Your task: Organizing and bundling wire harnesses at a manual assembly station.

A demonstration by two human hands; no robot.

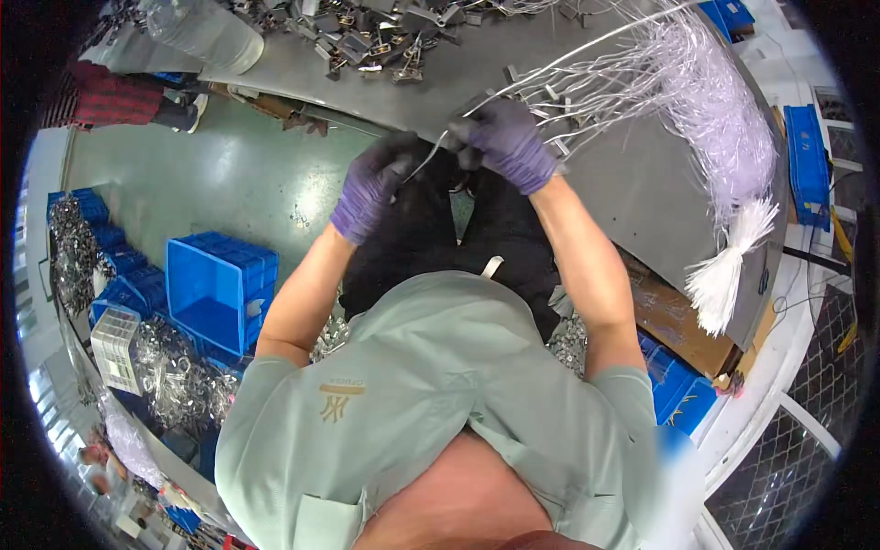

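Note:
A thin white cord (428,159) stretches between my two purple-gloved hands, above my lap at the table's edge. My left hand (371,183) is closed, pinching the cord's lower end with dark fingertips. Close by on the right, my right hand (506,145) is closed on the same cord, with its fingertips turned toward the left hand. Whether a small part sits in either pinch is hidden by the fingers. Beyond the right hand, several cords with small grey end pieces (559,145) fan over the tabletop from a large bundle of white cords (724,119).
The grey table (642,211) carries a heap of small dark metal parts (367,37) and a clear plastic container (206,37). Blue crates (220,284) stand on the floor at left, near bags of shiny parts (174,367). Another person in a red checked garment (115,96) stands at far left.

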